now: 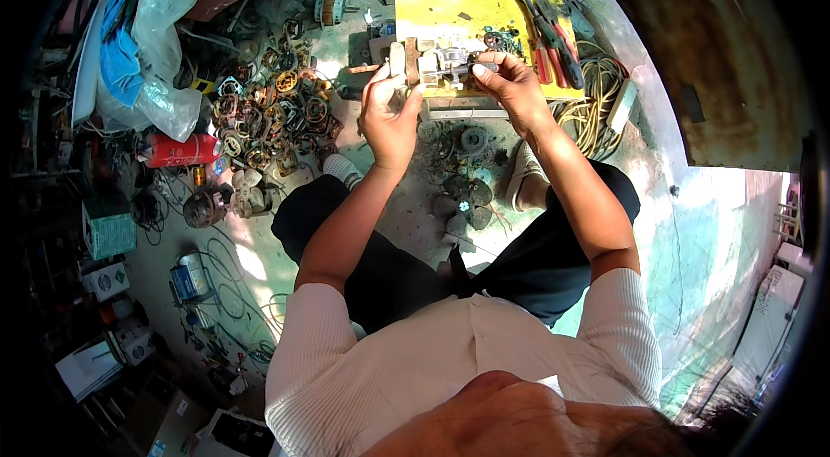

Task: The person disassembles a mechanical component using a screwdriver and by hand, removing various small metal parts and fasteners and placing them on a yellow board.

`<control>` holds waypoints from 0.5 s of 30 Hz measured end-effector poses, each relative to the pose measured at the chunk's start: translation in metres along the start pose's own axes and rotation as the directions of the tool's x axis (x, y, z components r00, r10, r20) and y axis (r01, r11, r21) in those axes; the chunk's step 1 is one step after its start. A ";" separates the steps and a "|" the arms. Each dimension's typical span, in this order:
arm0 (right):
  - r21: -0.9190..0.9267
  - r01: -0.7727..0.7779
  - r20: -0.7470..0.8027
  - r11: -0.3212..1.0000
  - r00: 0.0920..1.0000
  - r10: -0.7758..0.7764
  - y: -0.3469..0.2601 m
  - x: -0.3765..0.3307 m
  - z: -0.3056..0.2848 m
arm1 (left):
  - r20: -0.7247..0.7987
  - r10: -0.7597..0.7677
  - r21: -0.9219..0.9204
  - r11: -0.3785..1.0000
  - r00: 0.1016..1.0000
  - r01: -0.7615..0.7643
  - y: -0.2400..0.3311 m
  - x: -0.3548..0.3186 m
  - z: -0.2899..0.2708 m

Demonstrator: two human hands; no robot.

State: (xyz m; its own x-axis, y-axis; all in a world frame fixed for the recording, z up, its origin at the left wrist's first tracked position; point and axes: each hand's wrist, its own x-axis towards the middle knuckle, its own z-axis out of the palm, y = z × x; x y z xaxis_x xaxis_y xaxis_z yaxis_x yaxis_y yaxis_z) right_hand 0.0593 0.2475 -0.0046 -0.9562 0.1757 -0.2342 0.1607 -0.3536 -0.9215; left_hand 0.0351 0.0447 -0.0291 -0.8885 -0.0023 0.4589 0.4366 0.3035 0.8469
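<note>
Above the near left part of a yellow board (432, 7), I hold a small metal assembly (428, 63) with a brown band near its left end and shiny metal parts toward its right. My left hand (389, 115) is closed on its left end, thumb on the near side. At the other end, the fingers of my right hand (516, 89) pinch a small dark part (481, 66). Whether that part is joined to the assembly, I cannot tell. Several small dark pieces (503, 40) lie on the board just beyond my right hand.
Red-handled pliers and cutters (553, 46) rest at the board's right side. Coiled cable (601, 98) lies beside it. A heap of old motor parts (277, 102) covers the floor at left, near a red cylinder (180, 150). More round parts (467, 189) sit between my feet.
</note>
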 end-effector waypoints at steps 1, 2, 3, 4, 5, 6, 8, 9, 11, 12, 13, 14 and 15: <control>0.048 -0.059 -0.036 0.997 0.997 0.061 0.000 0.000 0.001 | 0.005 -0.017 -0.020 1.000 1.000 0.017 0.002 0.000 0.000; 0.099 -0.116 -0.067 0.988 0.990 0.123 0.001 0.001 0.003 | 0.003 -0.013 -0.020 1.000 1.000 0.014 0.002 0.000 0.000; 0.151 -0.171 -0.094 0.974 0.978 0.186 0.001 0.001 0.005 | 0.001 -0.010 -0.020 1.000 1.000 0.010 0.001 0.000 0.000; 0.004 -0.165 -0.078 0.986 0.983 0.165 -0.001 -0.001 0.004 | -0.002 -0.007 -0.021 1.000 1.000 0.007 0.000 0.000 0.000; -0.144 -0.154 -0.058 0.978 0.987 0.147 -0.005 -0.004 0.003 | -0.001 -0.005 -0.011 1.000 1.000 0.005 -0.001 0.000 0.000; -0.288 -0.136 -0.036 0.948 0.991 0.132 -0.008 -0.006 0.002 | 0.000 -0.002 -0.001 1.000 1.000 0.002 -0.002 0.000 -0.001; -0.433 0.008 -0.003 0.901 1.000 -0.010 0.004 -0.001 -0.004 | -0.001 0.006 0.011 1.000 1.000 -0.006 -0.003 0.000 -0.001; -0.415 0.073 0.018 0.907 0.997 -0.072 0.006 -0.001 -0.003 | -0.001 0.013 0.014 1.000 1.000 -0.013 -0.004 0.000 0.000; -0.352 0.191 0.056 0.916 0.981 -0.183 0.010 0.000 -0.001 | -0.001 0.022 0.023 0.999 1.000 -0.022 -0.005 0.000 0.001; -0.308 0.243 0.072 0.920 0.970 -0.232 0.011 0.001 0.002 | 0.000 0.026 0.029 0.999 1.000 -0.026 -0.005 0.000 0.001; -0.263 0.294 0.085 0.919 0.956 -0.281 0.011 0.001 0.003 | 0.001 0.029 0.035 0.999 1.000 -0.029 -0.005 0.000 0.002; -0.297 0.260 0.095 0.919 0.966 -0.242 0.008 0.000 0.004 | -0.006 0.024 0.026 0.999 1.000 -0.024 -0.004 0.000 0.001; -0.331 0.226 0.104 0.916 0.974 -0.202 0.004 -0.002 0.004 | -0.012 0.019 0.017 1.000 1.000 -0.019 -0.004 0.000 0.001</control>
State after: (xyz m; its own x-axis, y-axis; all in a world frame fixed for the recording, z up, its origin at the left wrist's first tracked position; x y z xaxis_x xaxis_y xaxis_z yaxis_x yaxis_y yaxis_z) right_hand 0.0608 0.2419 -0.0064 -0.9891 0.1469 -0.0094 0.0124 0.0195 -0.9997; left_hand 0.0335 0.0446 -0.0326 -0.8782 -0.0082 0.4782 0.4508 0.3197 0.8334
